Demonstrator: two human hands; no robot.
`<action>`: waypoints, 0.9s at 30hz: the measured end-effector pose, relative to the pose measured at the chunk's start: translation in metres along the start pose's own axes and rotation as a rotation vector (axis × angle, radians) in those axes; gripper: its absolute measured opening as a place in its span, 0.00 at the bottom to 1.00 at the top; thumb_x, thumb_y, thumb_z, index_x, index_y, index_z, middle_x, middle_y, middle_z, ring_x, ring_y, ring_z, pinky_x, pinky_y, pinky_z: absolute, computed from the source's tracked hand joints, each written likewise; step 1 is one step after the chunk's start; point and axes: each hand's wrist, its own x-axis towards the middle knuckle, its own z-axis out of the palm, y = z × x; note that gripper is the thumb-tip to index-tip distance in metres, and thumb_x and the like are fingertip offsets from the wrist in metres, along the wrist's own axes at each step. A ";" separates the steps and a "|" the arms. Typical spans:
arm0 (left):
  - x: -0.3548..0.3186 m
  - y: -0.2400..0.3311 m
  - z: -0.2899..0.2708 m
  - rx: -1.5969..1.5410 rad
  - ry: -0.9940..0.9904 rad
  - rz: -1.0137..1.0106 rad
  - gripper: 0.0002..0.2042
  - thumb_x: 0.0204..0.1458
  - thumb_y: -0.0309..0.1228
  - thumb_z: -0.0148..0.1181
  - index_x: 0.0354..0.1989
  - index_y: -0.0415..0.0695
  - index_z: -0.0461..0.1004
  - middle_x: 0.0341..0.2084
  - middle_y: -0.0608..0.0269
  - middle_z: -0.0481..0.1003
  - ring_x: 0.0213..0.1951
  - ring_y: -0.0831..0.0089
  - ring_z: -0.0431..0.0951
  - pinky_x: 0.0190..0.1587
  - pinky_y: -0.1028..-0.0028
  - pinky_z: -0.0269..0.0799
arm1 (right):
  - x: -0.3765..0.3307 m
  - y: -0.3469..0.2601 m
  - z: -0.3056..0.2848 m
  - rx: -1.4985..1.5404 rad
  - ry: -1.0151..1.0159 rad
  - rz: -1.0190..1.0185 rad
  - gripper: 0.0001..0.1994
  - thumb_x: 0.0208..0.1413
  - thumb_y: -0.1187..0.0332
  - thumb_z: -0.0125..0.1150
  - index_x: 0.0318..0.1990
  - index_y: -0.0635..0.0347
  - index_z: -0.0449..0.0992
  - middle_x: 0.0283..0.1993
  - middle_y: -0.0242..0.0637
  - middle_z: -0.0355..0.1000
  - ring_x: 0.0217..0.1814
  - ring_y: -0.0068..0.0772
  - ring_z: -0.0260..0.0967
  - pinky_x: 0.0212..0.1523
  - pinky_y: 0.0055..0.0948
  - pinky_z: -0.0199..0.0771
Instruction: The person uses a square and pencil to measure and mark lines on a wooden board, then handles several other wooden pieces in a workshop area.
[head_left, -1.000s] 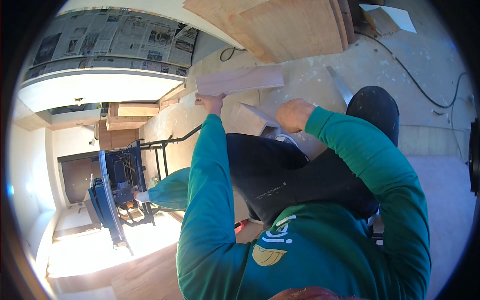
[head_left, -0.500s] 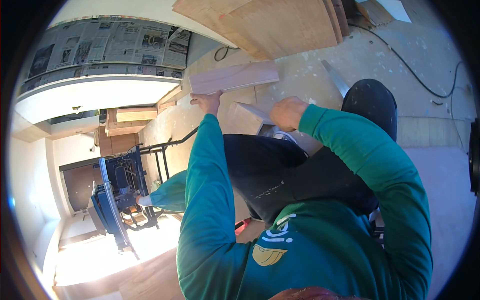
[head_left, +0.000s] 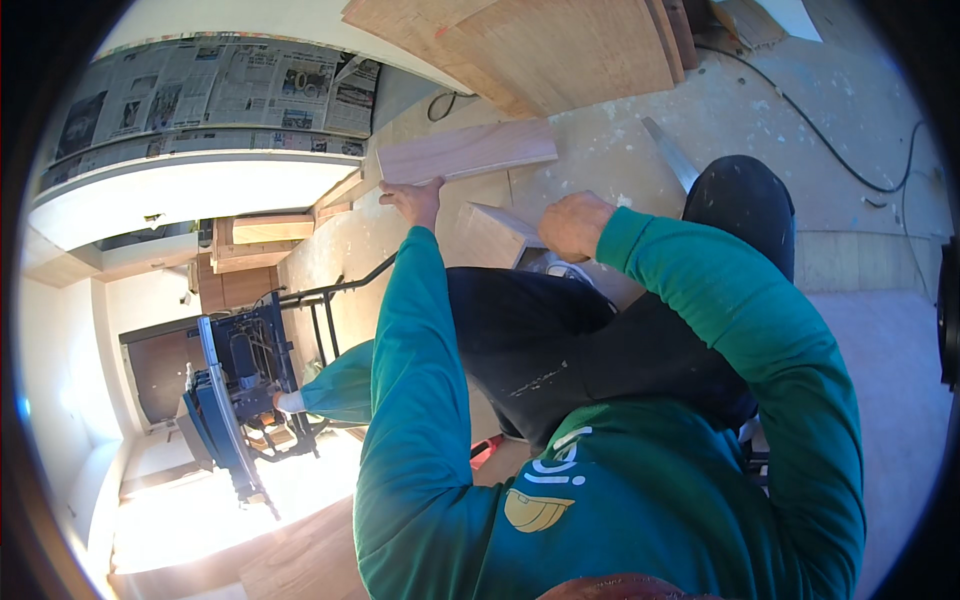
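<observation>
My left hand (head_left: 412, 204) reaches forward to the near left edge of a pale wooden board (head_left: 470, 150). Its thumb and fingers grip along that edge. The board lies slanted, with its far right end free. Closed into a fist, my right hand (head_left: 577, 226) is just right of a short wooden box-like piece (head_left: 496, 234). Whatever the fist holds, if anything, is hidden. Below it, partly covered by my dark trouser leg, shows a pale rounded object (head_left: 560, 268) I cannot make out.
Large wooden panels (head_left: 570, 55) lean at the top. A saw blade (head_left: 668, 153) sticks out beside my knee, and a black cable (head_left: 800, 130) curves across the floor. Newspaper (head_left: 240, 85) lines a surface far left. A table-saw-like machine (head_left: 235, 380) stands left, beside a teal-clad limb (head_left: 345, 388).
</observation>
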 end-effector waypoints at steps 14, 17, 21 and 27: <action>0.038 -0.039 -0.004 -0.076 0.171 0.137 0.19 0.61 0.39 0.53 0.56 0.41 0.70 0.47 0.33 0.68 0.45 0.39 0.74 0.50 0.50 0.71 | -0.001 -0.003 -0.003 -0.045 -0.025 0.016 0.12 0.50 0.72 0.63 0.42 0.61 0.85 0.45 0.47 0.82 0.48 0.47 0.81 0.45 0.44 0.81; 0.039 -0.043 -0.005 -0.096 0.165 0.136 0.19 0.61 0.39 0.54 0.55 0.40 0.71 0.47 0.32 0.69 0.45 0.39 0.74 0.50 0.51 0.71 | 0.000 -0.003 -0.002 -0.044 -0.028 0.027 0.12 0.50 0.72 0.63 0.42 0.61 0.85 0.45 0.47 0.82 0.49 0.47 0.81 0.45 0.43 0.81; 0.041 -0.052 -0.009 -0.096 0.142 0.123 0.19 0.61 0.39 0.55 0.55 0.40 0.71 0.47 0.31 0.68 0.46 0.39 0.74 0.51 0.51 0.70 | 0.000 -0.004 -0.001 -0.040 -0.030 0.020 0.12 0.50 0.72 0.63 0.41 0.60 0.86 0.44 0.47 0.82 0.48 0.47 0.81 0.45 0.43 0.81; 0.037 -0.054 -0.006 -0.124 0.129 0.109 0.18 0.62 0.35 0.54 0.56 0.40 0.69 0.48 0.31 0.67 0.48 0.40 0.72 0.53 0.53 0.69 | 0.000 -0.002 0.000 -0.040 -0.004 0.016 0.11 0.49 0.72 0.63 0.40 0.60 0.86 0.43 0.47 0.82 0.47 0.48 0.81 0.43 0.44 0.81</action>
